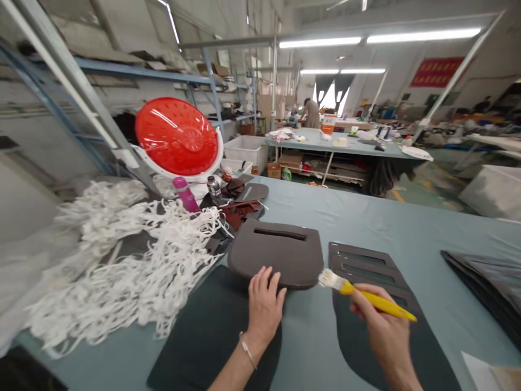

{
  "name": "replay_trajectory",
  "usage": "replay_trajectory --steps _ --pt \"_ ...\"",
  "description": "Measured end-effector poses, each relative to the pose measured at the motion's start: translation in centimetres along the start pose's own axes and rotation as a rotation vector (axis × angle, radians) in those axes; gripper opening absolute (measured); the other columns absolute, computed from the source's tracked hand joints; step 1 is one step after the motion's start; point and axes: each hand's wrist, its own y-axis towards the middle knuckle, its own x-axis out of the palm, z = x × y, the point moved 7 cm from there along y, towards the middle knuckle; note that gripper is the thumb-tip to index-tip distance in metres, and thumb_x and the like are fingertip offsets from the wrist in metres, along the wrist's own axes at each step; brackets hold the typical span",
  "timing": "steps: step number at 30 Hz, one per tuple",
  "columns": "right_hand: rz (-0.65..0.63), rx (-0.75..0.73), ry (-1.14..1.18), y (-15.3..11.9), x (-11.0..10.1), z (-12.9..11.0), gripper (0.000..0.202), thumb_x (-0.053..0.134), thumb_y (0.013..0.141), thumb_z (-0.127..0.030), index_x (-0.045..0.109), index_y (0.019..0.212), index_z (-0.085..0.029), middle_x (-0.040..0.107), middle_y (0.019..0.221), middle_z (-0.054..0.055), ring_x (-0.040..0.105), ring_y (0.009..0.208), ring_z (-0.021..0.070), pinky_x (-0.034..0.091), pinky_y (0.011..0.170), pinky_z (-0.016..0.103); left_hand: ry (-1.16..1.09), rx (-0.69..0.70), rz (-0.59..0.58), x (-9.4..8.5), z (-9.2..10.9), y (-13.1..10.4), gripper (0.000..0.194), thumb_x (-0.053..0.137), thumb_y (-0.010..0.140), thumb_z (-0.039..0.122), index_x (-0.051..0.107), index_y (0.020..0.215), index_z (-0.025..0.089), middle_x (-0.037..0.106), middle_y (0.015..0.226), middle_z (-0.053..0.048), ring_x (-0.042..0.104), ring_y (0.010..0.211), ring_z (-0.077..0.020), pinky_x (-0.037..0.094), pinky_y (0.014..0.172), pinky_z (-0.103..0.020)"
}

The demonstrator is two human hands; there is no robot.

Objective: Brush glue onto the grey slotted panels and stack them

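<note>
A stack of dark grey rounded panels [277,258] with a long slot near the far edge lies in front of me. The fingertips of my left hand [264,304] rest on its near edge, fingers extended and holding nothing. My right hand [380,326] grips a brush with a yellow handle [382,304]. Its pale bristles [329,279] are close to the stack's right corner; I cannot tell if they touch. Under my left arm lies a dark green-black panel [211,336]. Beneath my right hand is a dark panel with several slots [362,266].
A tangle of white cord [163,266] covers the table's left side. Behind it stand a purple bottle [186,194], a clear bottle [213,187] and a red basin [177,136]. Folded black material [484,288] lies at the right. A person [311,113] stands by a far table.
</note>
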Motion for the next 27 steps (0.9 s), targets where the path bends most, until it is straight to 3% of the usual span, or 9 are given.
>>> replay_trajectory --steps 3,6,10,12,15,19,21,23,27 --pt "-0.283 -0.045 0.146 0.6 13.6 -6.1 0.024 0.062 0.077 -0.040 0.065 0.088 -0.019 0.062 0.063 0.000 0.057 0.055 0.0133 0.044 0.052 0.023 -0.045 -0.027 0.008 0.2 -1.2 0.1 0.033 0.047 0.088 0.021 0.054 0.120 0.022 0.052 0.127 -0.008 0.042 0.125 -0.0238 0.038 0.102 -0.045" --pt "-0.485 -0.101 0.192 0.1 23.5 -9.5 0.020 0.061 0.076 -0.036 0.064 0.085 -0.019 0.062 0.065 -0.002 0.057 0.054 0.0118 0.043 0.051 0.021 -0.090 -0.024 0.028 0.3 -2.3 0.1 0.034 0.048 0.087 0.018 0.055 0.119 0.023 0.055 0.123 -0.007 0.047 0.119 -0.0228 0.042 0.100 -0.043" --pt "-0.696 -0.188 0.093 0.1 31.4 -10.1 0.014 0.059 0.074 -0.031 0.066 0.080 -0.020 0.059 0.058 -0.004 0.054 0.048 0.0105 0.039 0.045 0.020 -0.104 -0.033 0.061 0.7 -3.4 -0.2 0.033 0.053 0.083 0.017 0.058 0.115 0.024 0.059 0.112 -0.008 0.053 0.108 -0.0241 0.048 0.092 -0.043" --pt "-0.580 -0.207 0.054 2.1 32.9 -9.9 0.016 0.057 0.074 -0.032 0.066 0.081 -0.020 0.059 0.057 -0.004 0.055 0.048 0.0110 0.040 0.047 0.020 -0.118 -0.037 0.074 0.9 -3.7 -0.2 0.035 0.052 0.083 0.016 0.058 0.117 0.024 0.058 0.116 -0.009 0.052 0.112 -0.0240 0.048 0.092 -0.042" --pt "-0.264 -0.200 0.032 5.8 33.1 -9.5 0.023 0.055 0.075 -0.038 0.065 0.084 -0.019 0.062 0.058 -0.003 0.059 0.052 0.0131 0.044 0.054 0.022 -0.144 -0.028 0.073 1.2 -3.8 -0.1 0.039 0.051 0.082 0.013 0.056 0.119 0.026 0.056 0.124 -0.008 0.048 0.120 -0.0239 0.047 0.094 -0.043" --pt "-0.187 -0.139 -0.035 8.9 31.1 -7.5 0.029 0.055 0.075 -0.045 0.065 0.081 -0.018 0.062 0.055 -0.001 0.061 0.050 0.0156 0.046 0.056 0.025 -0.123 -0.043 0.045 1.3 -3.8 0.0 0.042 0.052 0.082 0.011 0.056 0.120 0.027 0.055 0.126 -0.006 0.047 0.122 -0.0233 0.045 0.096 -0.043" --pt "-0.090 -0.085 -0.122 10.3 27.0 -5.7 0.032 0.055 0.075 -0.047 0.065 0.080 -0.018 0.063 0.054 0.001 0.061 0.049 0.0171 0.046 0.058 0.026 -0.111 -0.036 0.015 1.2 -3.7 0.0 0.042 0.051 0.083 0.011 0.055 0.121 0.028 0.055 0.127 -0.006 0.045 0.123 -0.0226 0.043 0.098 -0.042" --pt "0.088 -0.040 -0.245 11.3 21.0 -4.0 0.033 0.054 0.074 -0.047 0.066 0.079 -0.017 0.062 0.052 0.002 0.062 0.051 0.0191 0.046 0.062 0.028 -0.108 -0.023 -0.010 1.0 -3.5 0.2 0.041 0.049 0.084 0.012 0.055 0.121 0.028 0.054 0.127 -0.006 0.044 0.124 -0.0225 0.041 0.099 -0.042" --pt "0.327 0.043 -0.407 10.5 10.3 -1.4 0.030 0.053 0.073 -0.044 0.065 0.074 -0.017 0.062 0.050 0.003 0.062 0.055 0.0209 0.044 0.066 0.030 -0.109 0.000 -0.020 0.6 -3.0 0.6 0.037 0.048 0.086 0.015 0.056 0.120 0.026 0.055 0.126 -0.008 0.046 0.121 -0.0245 0.039 0.098 -0.044"
